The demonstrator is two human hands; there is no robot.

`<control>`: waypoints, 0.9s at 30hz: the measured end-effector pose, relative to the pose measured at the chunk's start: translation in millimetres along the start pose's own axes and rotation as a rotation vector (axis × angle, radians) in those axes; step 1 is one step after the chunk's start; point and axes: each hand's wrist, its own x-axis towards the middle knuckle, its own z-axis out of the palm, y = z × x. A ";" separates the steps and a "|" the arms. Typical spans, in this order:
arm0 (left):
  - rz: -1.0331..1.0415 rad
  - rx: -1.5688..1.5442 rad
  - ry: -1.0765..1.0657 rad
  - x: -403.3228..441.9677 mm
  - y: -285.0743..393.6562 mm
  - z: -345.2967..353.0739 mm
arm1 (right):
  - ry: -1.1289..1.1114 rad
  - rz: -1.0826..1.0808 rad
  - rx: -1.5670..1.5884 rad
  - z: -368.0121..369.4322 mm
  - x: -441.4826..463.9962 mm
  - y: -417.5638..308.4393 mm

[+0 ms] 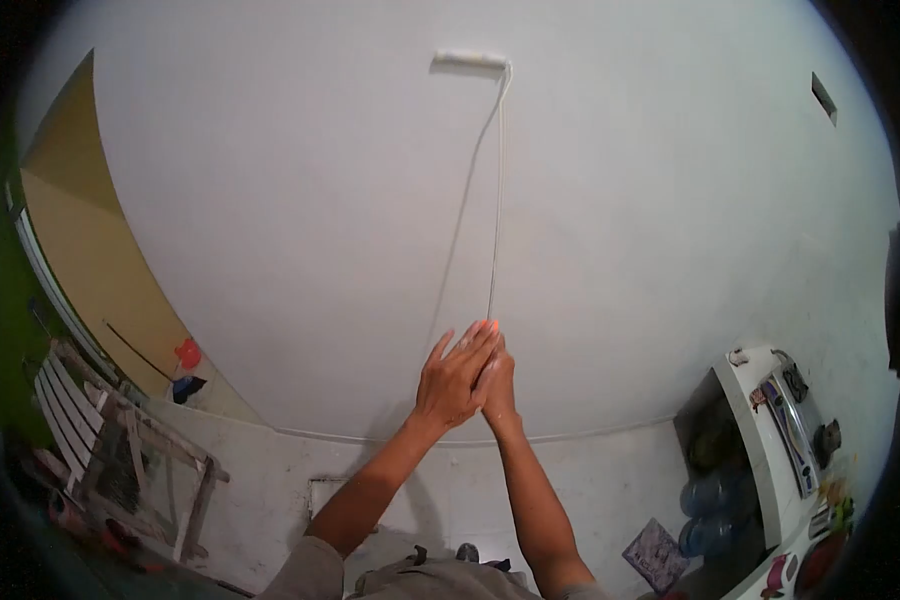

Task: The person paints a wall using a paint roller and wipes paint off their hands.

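A paint roller [470, 60] lies against the white wall [320, 200] near the top of the view, its thin rod running down to an orange-red handle end [491, 327] at my hands. My right hand [505, 380] is closed round the handle, largely covered by the other hand. Over it from the left lies my left hand [457, 378], its fingers extended and somewhat apart, pale smears on the fingertips. The roller casts a shadow on the wall to its left.
A wooden frame [195, 505] and white slatted chair [68, 410] stand at the left. On the right are a white counter [755, 440], a stove [792, 440] and blue water bottles [708, 535]. A patterned tile [655, 555] lies on the floor. A broom [185, 388] is in the yellow opening.
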 end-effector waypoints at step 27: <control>-0.121 -0.147 -0.193 -119.3 23.4 59.1 | -0.210 0.225 -0.296 -37.1 -143.1 69.6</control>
